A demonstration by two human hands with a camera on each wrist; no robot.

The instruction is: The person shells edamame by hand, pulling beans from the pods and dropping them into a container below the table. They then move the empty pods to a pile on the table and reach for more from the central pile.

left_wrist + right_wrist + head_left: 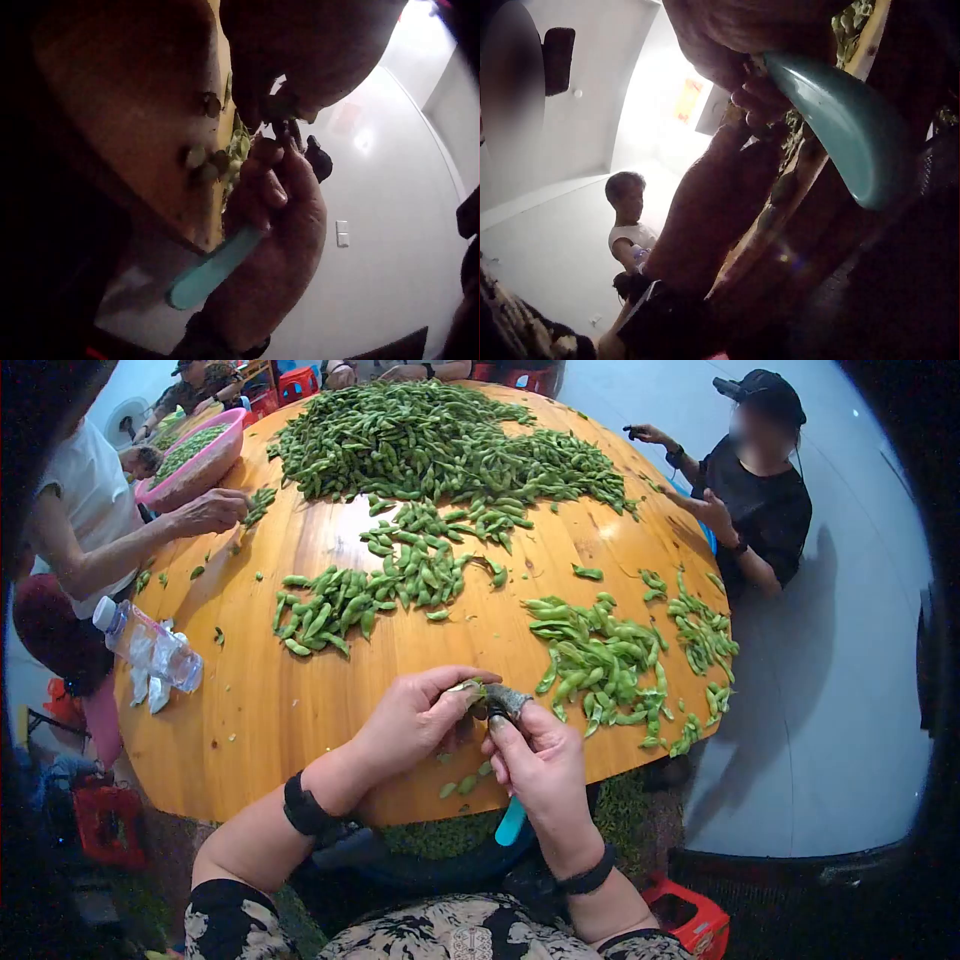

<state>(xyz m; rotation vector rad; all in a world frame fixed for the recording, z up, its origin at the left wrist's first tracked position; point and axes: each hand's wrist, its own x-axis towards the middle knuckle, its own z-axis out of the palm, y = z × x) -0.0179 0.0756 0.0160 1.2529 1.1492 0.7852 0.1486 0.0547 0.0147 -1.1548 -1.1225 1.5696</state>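
Observation:
Over the near edge of the wooden table, the left hand (pixel 415 715) pinches a green pod (pixel 466 688) between thumb and fingers. Close against it, the right hand (pixel 545 765) grips a tool whose turquoise handle (pixel 511 822) sticks out below the palm. A grey wrapping (pixel 508 698) covers a fingertip of the right hand. In the left wrist view the right hand (pixel 274 247) is curled round the handle (pixel 214 274), its fingertips meeting the left hand (pixel 315 45). The handle (pixel 840 120) looks large in the right wrist view. Where tool and pod meet is too dark to tell.
A big heap of pods (pixel 430 440) covers the table's far side, with smaller piles (pixel 600 660) nearer. A plastic bottle (pixel 160 650) lies at the left, a pink basket (pixel 200 465) behind it. Loose beans (pixel 467 784) lie by the near edge. People sit around the table.

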